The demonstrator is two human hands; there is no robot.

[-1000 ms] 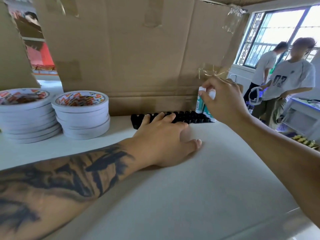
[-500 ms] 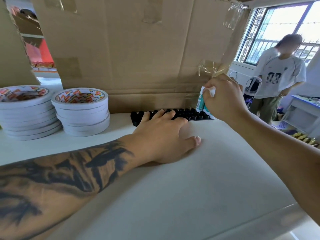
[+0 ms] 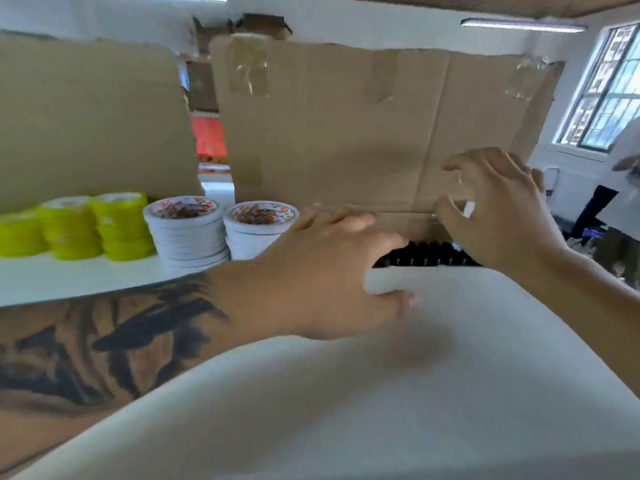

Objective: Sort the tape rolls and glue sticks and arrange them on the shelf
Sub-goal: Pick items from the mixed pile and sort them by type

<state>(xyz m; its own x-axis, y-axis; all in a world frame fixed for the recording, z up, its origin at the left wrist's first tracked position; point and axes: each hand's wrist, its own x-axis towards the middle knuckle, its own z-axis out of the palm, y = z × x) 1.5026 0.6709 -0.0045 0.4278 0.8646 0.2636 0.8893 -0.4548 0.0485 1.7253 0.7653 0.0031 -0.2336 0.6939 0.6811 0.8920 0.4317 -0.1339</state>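
**Glue row going in at the back of the shelf**

Our right hand (image 3: 498, 209): fingers spread and loosely curled; a white scrap shows at the fingertips, too blurred to say whether they pinch a glue stick. Our left hand (image 3: 332, 271): fingers straight, resting flat on the shelf (image 3: 485, 375), holding nothing.

Just beyond both hands, a row of black glue caps (image 3: 426, 254) stands against the cardboard (image 3: 346, 133).

Done, as we judge it: two white tape stacks (image 3: 187, 233) and yellow tape stacks (image 3: 121, 226) lined up at left. Left: finishing the glue row; how many sticks remain, we can't see.

Room: wide bare shelf in front of us. The cardboard closes the back; the shelf's right end lies close past the right hand.
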